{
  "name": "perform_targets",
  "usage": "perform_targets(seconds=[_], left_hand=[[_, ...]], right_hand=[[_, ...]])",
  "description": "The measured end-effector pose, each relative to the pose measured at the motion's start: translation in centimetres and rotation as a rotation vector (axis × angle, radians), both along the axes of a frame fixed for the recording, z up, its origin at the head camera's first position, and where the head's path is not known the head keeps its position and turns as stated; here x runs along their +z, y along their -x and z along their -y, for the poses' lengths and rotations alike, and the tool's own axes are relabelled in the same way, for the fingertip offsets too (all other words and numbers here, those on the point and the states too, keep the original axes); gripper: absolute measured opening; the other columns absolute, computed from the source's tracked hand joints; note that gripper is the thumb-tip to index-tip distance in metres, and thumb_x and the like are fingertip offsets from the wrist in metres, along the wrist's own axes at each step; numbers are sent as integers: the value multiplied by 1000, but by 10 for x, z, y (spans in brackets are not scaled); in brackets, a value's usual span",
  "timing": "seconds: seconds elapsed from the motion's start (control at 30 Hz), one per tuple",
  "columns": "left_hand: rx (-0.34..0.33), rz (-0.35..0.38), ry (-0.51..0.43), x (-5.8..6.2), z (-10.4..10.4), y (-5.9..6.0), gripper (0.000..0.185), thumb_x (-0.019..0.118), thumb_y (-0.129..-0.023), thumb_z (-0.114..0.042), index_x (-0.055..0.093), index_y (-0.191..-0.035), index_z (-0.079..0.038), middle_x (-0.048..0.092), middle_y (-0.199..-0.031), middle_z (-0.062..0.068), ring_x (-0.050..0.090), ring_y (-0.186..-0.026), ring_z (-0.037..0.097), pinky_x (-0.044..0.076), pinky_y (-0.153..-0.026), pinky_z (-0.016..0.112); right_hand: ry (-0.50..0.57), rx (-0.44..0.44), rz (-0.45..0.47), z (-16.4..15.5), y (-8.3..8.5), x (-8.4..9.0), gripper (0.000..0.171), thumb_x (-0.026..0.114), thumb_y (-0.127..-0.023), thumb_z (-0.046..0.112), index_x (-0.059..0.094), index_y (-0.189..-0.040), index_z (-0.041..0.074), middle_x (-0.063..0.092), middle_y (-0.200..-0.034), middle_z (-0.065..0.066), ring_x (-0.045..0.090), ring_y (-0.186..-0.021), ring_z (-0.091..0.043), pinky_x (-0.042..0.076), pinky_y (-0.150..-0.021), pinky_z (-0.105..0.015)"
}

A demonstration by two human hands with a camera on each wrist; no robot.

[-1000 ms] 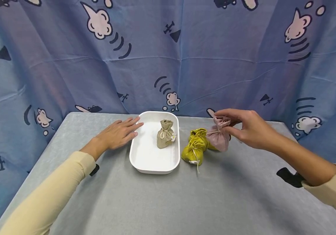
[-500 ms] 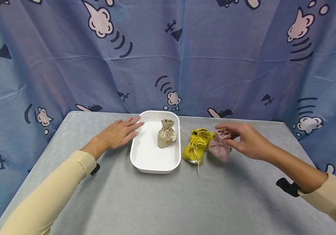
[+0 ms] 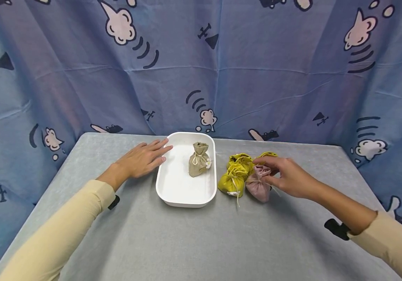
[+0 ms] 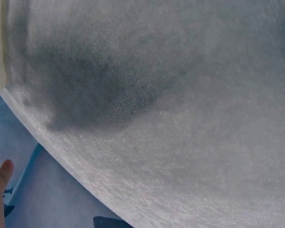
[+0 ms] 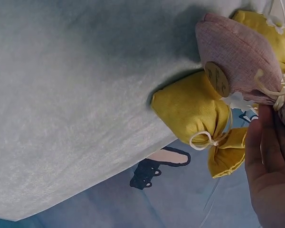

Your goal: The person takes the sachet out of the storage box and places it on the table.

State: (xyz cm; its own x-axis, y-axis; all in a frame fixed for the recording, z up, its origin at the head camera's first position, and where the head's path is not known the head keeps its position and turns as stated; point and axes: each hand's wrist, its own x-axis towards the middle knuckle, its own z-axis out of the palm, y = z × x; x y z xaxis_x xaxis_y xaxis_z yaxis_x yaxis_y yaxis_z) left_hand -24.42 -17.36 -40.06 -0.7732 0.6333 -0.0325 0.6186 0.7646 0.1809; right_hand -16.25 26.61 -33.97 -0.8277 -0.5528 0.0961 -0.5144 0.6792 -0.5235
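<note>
In the head view my right hand (image 3: 286,175) pinches the gathered neck of a mauve drawstring pouch (image 3: 259,190), which hangs tilted close over the table. The right wrist view shows a round tan tag (image 5: 216,79) and a pale cord on this pouch. Yellow drawstring pouches cluster beside it: one in front (image 3: 229,184), one behind that, and one partly hidden by my fingers. My left hand (image 3: 142,159) lies with straight fingers over the left rim of a white tray (image 3: 186,193). Inside the tray is a beige pouch (image 3: 197,164) with a white flower.
A grey cloth-covered table (image 3: 193,246) carries everything. Behind it hangs a blue patterned curtain (image 3: 172,58), close to the table's far edge. Mostly bare tabletop (image 4: 204,142) fills the left wrist view, with a fingertip (image 4: 1,175) at its lower left.
My right hand has lowered the mauve pouch towards me, bringing it down beside the front yellow pouch. More of the rear right yellow pouch shows. The left hand stays on the tray.
</note>
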Motion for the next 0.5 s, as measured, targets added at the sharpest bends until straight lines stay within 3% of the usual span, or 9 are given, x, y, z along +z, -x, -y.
perform_targets(seconds=[0.5], left_hand=[[0, 0, -1, 1, -1, -1, 54, 35, -108, -41, 32, -158, -21, 19, -165, 4, 23, -150, 30, 26, -114, 60]], right_hand=[[30, -10, 34, 0, -1, -4, 50, 77, -83, -4, 61, -131, -1, 69, -118, -12, 69, -98, -24, 57, -77, -32]])
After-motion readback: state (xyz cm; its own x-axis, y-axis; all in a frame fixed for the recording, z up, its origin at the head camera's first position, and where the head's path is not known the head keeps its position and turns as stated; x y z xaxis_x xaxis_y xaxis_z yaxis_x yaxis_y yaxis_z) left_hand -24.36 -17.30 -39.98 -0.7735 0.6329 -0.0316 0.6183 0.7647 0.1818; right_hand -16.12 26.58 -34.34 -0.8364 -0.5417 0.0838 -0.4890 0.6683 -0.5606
